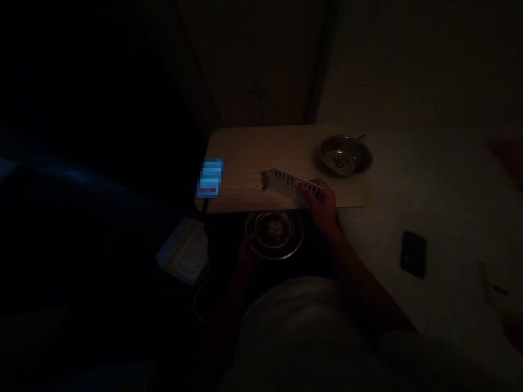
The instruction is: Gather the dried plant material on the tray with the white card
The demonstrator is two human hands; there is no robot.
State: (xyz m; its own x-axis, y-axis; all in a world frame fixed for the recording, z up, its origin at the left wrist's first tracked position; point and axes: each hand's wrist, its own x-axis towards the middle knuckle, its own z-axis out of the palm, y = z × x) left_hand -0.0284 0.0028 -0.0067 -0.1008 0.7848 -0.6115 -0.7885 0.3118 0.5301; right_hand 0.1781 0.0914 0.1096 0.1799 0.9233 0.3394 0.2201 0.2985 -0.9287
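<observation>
In the dim light my right hand (pixel 321 198) is closed round one end of a long pale strip (pixel 288 184) with a row of dark slots or marks along its upper edge. The strip's far end is at a small heap of dark crumbs (pixel 264 179) on the wooden table (pixel 245 144). Below the table's front edge, my left hand (pixel 250 255) grips the left rim of a round metal bowl (pixel 274 251). Small bits lie in the bottom of that bowl. The left fingers are mostly lost in shadow.
A second metal bowl (pixel 345 158) with a utensil handle over its rim stands at the table's right end. A lit, blurred screen (pixel 210 178) is at the left end. To the right, a dark phone (pixel 413 254) lies on a pale surface. A pale box (pixel 183 250) sits lower left.
</observation>
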